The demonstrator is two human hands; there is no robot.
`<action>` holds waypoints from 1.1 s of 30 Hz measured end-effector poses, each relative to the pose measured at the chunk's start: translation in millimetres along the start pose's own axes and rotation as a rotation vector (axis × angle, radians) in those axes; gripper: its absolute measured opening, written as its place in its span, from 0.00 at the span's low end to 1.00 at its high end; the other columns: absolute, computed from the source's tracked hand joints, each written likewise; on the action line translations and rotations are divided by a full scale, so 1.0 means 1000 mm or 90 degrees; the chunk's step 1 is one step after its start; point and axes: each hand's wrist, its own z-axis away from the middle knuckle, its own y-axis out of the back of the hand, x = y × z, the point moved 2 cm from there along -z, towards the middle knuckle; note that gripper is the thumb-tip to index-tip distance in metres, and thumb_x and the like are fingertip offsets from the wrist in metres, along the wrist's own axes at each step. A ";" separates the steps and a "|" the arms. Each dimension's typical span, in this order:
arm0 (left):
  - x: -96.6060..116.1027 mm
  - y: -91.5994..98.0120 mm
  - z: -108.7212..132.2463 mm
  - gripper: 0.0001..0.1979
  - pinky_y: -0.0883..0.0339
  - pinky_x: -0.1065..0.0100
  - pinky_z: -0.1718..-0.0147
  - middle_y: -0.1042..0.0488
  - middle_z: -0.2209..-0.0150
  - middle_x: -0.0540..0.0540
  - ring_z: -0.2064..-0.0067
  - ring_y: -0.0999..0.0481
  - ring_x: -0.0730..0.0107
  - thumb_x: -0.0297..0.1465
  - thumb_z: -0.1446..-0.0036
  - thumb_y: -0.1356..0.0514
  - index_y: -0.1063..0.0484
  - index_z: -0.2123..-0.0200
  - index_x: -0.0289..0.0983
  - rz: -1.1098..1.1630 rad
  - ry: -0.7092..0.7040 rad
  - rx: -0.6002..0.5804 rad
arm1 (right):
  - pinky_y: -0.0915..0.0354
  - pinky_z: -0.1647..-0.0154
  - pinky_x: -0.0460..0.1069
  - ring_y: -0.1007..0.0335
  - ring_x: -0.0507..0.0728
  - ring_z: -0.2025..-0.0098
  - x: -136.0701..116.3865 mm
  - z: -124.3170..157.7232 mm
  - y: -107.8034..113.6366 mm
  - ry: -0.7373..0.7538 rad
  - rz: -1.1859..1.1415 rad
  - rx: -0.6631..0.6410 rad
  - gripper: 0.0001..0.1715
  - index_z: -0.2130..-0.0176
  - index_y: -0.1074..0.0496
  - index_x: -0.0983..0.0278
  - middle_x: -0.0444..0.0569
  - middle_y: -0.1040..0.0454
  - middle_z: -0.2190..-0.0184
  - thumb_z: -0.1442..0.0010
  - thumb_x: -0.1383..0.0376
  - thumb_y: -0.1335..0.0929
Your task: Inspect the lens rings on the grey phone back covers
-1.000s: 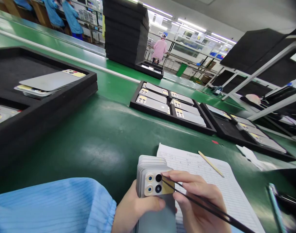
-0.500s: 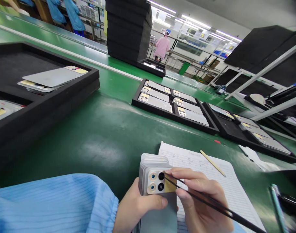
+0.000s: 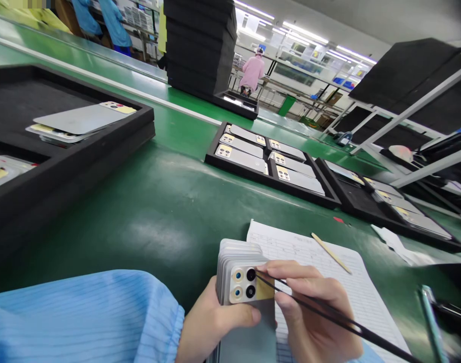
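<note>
My left hand [image 3: 218,320] is wrapped round a stack of grey phone back covers [image 3: 249,333], its thumb lying across the top one. That cover has a camera block [image 3: 243,284] with four round rings, two of them black, beside a yellow patch [image 3: 265,289]. My right hand [image 3: 321,307] holds black tweezers [image 3: 328,311], whose tips are at the upper black ring. The fingertips of my right hand are against the edge of the stack. Under both lies a sheet of printed paper [image 3: 351,287].
Black trays with grey covers stand at the left [image 3: 113,136], centre [image 3: 271,186] and right [image 3: 404,227]. A wooden stick [image 3: 331,253] lies on the paper. Behind is a tall black stack [image 3: 200,45]. A person in pink [image 3: 252,71] is far off.
Both hands, the stack and the tweezers look almost unmoved. At the far upper left, a person in yellow has shifted, and the arm seen there before is gone from view.
</note>
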 end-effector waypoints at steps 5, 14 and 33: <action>-0.001 0.001 0.000 0.21 0.43 0.63 0.52 0.25 0.60 0.47 0.55 0.30 0.62 0.20 0.61 0.39 0.29 0.60 0.36 -0.020 0.007 0.024 | 0.29 0.68 0.52 0.27 0.56 0.69 0.001 -0.001 -0.002 0.011 0.006 0.017 0.06 0.66 0.29 0.68 0.49 0.25 0.72 0.47 0.74 0.32; 0.001 -0.002 -0.001 0.18 0.45 0.59 0.50 0.24 0.64 0.46 0.57 0.29 0.61 0.20 0.61 0.39 0.27 0.62 0.34 -0.027 0.009 0.012 | 0.29 0.68 0.58 0.27 0.60 0.65 0.006 0.005 0.008 0.062 0.024 -0.082 0.14 0.61 0.31 0.67 0.51 0.27 0.67 0.48 0.78 0.34; -0.001 0.000 0.001 0.20 0.42 0.64 0.53 0.26 0.62 0.48 0.57 0.31 0.64 0.21 0.61 0.39 0.30 0.61 0.35 -0.044 0.036 0.041 | 0.29 0.69 0.53 0.27 0.57 0.69 0.002 0.004 0.000 0.018 -0.007 0.047 0.06 0.66 0.29 0.67 0.49 0.25 0.71 0.48 0.74 0.32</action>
